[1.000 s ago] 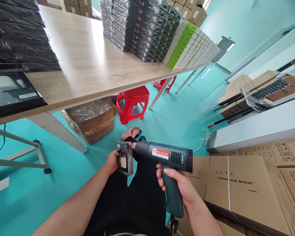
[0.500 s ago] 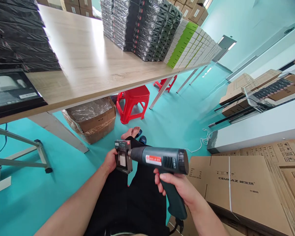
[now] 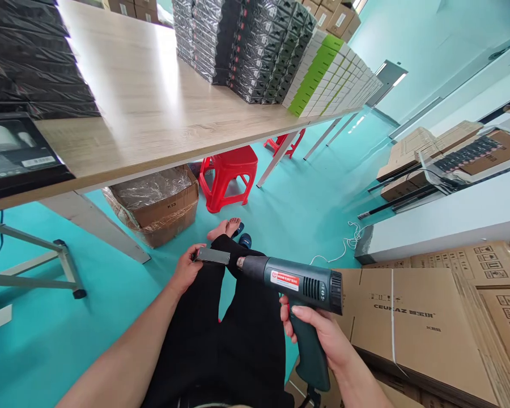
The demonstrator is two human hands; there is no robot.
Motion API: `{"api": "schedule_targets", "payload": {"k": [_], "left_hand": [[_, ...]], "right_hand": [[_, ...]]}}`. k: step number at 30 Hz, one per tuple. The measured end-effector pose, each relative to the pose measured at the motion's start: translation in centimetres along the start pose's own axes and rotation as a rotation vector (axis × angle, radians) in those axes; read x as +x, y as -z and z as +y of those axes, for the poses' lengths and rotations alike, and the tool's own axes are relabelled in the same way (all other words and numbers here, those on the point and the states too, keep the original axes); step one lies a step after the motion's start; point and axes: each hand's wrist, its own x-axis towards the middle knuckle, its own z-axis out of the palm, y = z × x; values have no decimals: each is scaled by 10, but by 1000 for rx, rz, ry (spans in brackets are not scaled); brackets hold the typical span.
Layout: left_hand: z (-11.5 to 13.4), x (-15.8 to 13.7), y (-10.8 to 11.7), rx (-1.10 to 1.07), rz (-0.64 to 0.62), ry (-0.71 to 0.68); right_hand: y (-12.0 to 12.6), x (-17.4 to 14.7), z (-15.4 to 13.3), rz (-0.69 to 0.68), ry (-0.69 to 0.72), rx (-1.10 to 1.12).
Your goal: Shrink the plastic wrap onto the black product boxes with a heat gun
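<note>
My left hand (image 3: 187,269) is closed on the end of a small dark product box (image 3: 213,256), held over my lap with a narrow grey side turned up. Wrapped around the handle of a dark green heat gun (image 3: 301,281) is my right hand (image 3: 312,326). The gun's metal nozzle points left at the box, with a small gap between them. A cord leaves the bottom of the handle. Whether the gun is switched on I cannot tell.
On the wooden table (image 3: 144,102) stand stacks of film-wrapped black boxes (image 3: 259,51) and white-and-green boxes (image 3: 323,73). Below are a carton (image 3: 165,212) with clear film and a red stool (image 3: 232,175). Flattened cartons (image 3: 408,317) lie at my right; a white cable (image 3: 344,246) crosses the floor.
My left hand has turned the box from its printed front to a narrow side. The heat gun has moved a little right and down, widening the gap to the box.
</note>
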Motion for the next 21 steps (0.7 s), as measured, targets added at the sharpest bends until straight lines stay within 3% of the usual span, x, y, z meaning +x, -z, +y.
{"api": "schedule_targets", "payload": {"k": [13,17,21], "left_hand": [[-5,-1,1,-6,-32,-24],[-1,-2,0,-88,1,39],[-6,-1,4,-59,-14,41]], "right_hand": [[-14,12,-5,-38,16,-100],[-14,15,-6,6,12,-129],[-14,19,-9,-64,-10,-129]]}}
